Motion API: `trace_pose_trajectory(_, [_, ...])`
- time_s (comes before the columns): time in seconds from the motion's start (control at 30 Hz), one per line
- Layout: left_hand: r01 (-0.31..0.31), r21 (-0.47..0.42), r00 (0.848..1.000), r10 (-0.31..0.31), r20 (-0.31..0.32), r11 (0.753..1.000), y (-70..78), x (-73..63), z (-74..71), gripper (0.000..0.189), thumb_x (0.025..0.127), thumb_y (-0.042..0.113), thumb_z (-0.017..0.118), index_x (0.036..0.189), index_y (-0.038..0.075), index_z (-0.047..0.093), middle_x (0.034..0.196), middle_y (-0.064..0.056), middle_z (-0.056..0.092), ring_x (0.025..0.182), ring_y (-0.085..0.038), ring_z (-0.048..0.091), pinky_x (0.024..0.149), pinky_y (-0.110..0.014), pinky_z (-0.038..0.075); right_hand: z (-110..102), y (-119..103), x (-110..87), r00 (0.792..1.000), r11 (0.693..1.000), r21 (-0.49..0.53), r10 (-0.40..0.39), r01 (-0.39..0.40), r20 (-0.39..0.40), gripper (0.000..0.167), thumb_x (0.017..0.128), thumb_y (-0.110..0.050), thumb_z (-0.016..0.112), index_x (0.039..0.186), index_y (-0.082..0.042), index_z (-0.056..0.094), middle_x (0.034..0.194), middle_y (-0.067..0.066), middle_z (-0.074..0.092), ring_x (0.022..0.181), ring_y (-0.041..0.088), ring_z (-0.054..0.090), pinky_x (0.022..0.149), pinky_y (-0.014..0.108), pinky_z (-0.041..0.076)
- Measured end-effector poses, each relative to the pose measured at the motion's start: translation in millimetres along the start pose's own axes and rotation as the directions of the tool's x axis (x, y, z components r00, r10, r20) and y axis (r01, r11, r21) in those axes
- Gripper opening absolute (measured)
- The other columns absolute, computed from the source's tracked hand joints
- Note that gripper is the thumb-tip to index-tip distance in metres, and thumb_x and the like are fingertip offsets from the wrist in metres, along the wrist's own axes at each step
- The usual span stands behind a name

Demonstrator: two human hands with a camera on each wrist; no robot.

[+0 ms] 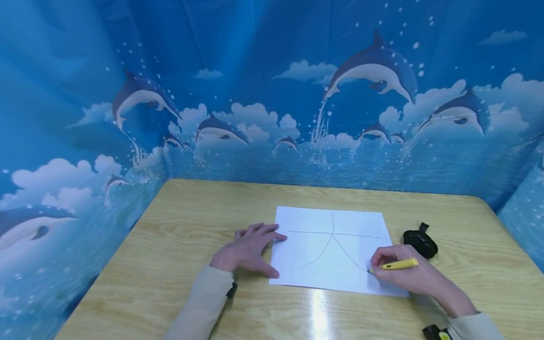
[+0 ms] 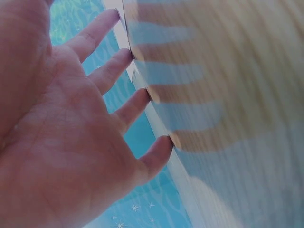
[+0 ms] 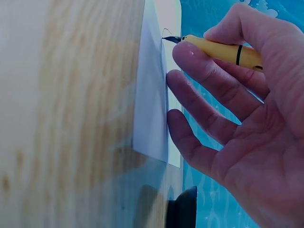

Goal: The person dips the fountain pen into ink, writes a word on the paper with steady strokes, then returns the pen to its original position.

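Note:
A white sheet of paper (image 1: 314,255) lies on the table, bearing thin dark lines: a long horizontal one, a short upright crossing it, and two strokes curving down left and right. My right hand (image 1: 403,269) pinches a yellow fountain pen (image 1: 399,264) over the sheet's lower right. In the right wrist view the dark nib of the pen (image 3: 216,49) meets the paper (image 3: 154,95), at the end of the right stroke. With fingers spread, my left hand (image 1: 250,250) rests at the paper's left edge; its fingertips touch the surface in the left wrist view (image 2: 71,118).
A glossy black oval object (image 1: 420,243) with a small tab sits just beyond my right hand. The wood-grain table (image 1: 195,208) ends at a blue curtain (image 1: 255,156) printed with dolphins, behind and at the sides.

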State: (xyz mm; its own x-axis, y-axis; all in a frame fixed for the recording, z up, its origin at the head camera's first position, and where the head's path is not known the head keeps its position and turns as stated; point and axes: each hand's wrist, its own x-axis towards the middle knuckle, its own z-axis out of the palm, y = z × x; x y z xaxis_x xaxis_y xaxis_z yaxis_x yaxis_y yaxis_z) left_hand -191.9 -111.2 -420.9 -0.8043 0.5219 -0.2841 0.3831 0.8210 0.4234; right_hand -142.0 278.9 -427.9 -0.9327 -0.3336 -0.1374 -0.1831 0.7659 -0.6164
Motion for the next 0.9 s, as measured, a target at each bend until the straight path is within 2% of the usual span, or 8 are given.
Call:
trace_pose_trajectory(0.13, [-0.004,0.001,1.0,0.004,-0.002,1.0,-0.3,-0.5,-0.1,0.089,0.075,0.058,0.084,0.152,0.035,0.047,0.171,0.004,0.025,0.158,-0.037,0.016,0.118,-0.073,0.018,-1,0,-0.8,1.0,1.0,0.01,-0.005,0.005,0.003,0.008,0.083,-0.018,0.075,0.087,-0.024,0.072,0.083,-0.012,0.07,0.074,0.001,0.059,0.067,0.019,0.048])
trace_pose_trajectory(0.27, [-0.008,0.004,1.0,0.008,-0.004,1.0,-0.7,-0.6,0.1,0.089,0.075,0.058,0.084,0.152,0.035,0.046,0.171,0.004,0.024,0.158,-0.038,0.016,0.117,-0.074,0.019,-5,2,-2.4,1.0,0.998,0.056,-0.018,0.019,-0.018,0.003,0.089,-0.021,0.074,0.09,-0.022,0.072,0.089,-0.009,0.073,0.08,0.0,0.063,0.068,0.02,0.051])
trace_pose_trajectory(0.43, [-0.016,0.005,1.0,0.016,-0.001,1.0,-1.6,-0.7,0.6,0.089,0.076,0.059,0.083,0.152,0.035,0.046,0.171,0.004,0.024,0.158,-0.038,0.016,0.117,-0.074,0.019,-11,3,-5.8,0.992,0.997,0.057,-0.047,0.054,-0.117,0.002,0.094,-0.024,0.074,0.092,-0.025,0.073,0.094,-0.01,0.074,0.086,-0.002,0.065,0.068,0.022,0.052])
trace_pose_trajectory(0.63, [-0.017,0.007,1.0,0.017,0.001,1.0,-3.4,0.4,1.6,0.088,0.076,0.06,0.083,0.152,0.036,0.046,0.171,0.004,0.024,0.158,-0.037,0.016,0.117,-0.072,0.02,-11,8,-12.1,0.968,0.995,0.042,-0.074,0.087,-0.239,0.01,0.093,-0.021,0.076,0.1,-0.028,0.077,0.098,-0.01,0.077,0.088,-0.006,0.064,0.067,0.022,0.051])
trace_pose_trajectory(0.77, [-0.015,0.003,1.0,0.015,0.004,1.0,-3.0,0.4,1.3,0.089,0.075,0.06,0.083,0.152,0.036,0.046,0.171,0.004,0.024,0.158,-0.036,0.016,0.118,-0.071,0.02,-12,12,-15.0,0.96,0.992,0.054,-0.092,0.11,-0.263,0.016,0.092,-0.015,0.075,0.105,-0.024,0.078,0.1,-0.006,0.077,0.085,-0.004,0.064,0.066,0.022,0.051])
trace_pose_trajectory(0.9, [-0.016,-0.004,1.0,0.016,0.005,1.0,-2.0,-0.2,0.8,0.089,0.075,0.059,0.083,0.152,0.035,0.047,0.171,0.004,0.024,0.158,-0.036,0.016,0.118,-0.071,0.02,-15,16,-16.9,0.96,0.993,0.061,-0.081,0.101,-0.267,0.015,0.093,-0.014,0.074,0.107,-0.02,0.077,0.102,-0.004,0.078,0.088,-0.006,0.066,0.07,0.02,0.054])
